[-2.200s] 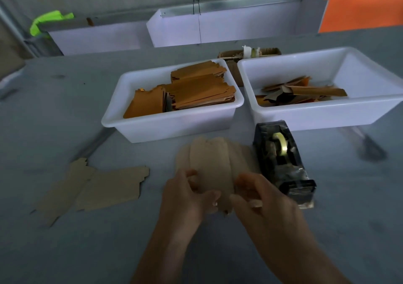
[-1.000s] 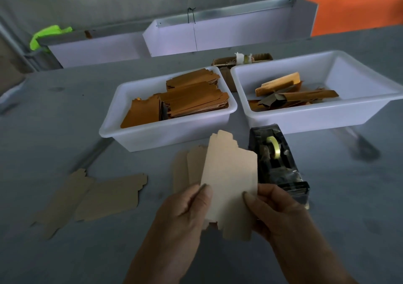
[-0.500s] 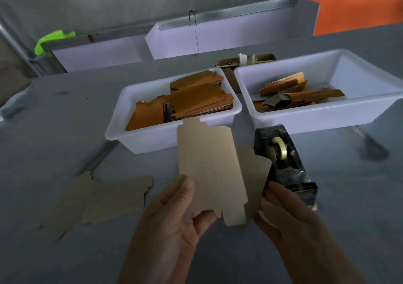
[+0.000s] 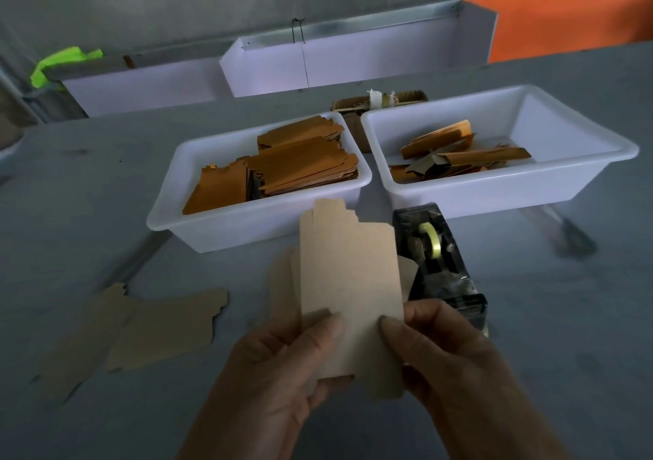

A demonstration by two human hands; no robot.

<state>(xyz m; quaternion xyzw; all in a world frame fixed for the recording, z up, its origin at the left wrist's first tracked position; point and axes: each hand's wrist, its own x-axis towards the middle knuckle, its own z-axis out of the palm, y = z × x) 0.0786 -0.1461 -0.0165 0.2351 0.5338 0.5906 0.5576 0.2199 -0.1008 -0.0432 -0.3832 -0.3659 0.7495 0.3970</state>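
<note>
Cardboard blank (image 4: 348, 268) held upright, pinched by left hand (image 4: 282, 364) and right hand (image 4: 441, 350).

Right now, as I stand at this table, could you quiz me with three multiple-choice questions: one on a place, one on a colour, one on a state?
1. Where is the tape dispenser?
A. On the far ledge.
B. On the table, in front of the right tub.
C. In a hand.

2. What colour are the card stacks in the left tub?
A. Blue.
B. Green.
C. Orange-brown.

3. How is the nearest card blank?
A. Flat on the table.
B. Crumpled.
C. Held up by the left hand and right hand.

Answers:
1 B, it stands just before that tub's wall.
2 C, the stacks show orange-brown.
3 C, both thumbs pinch its lower end.
</note>
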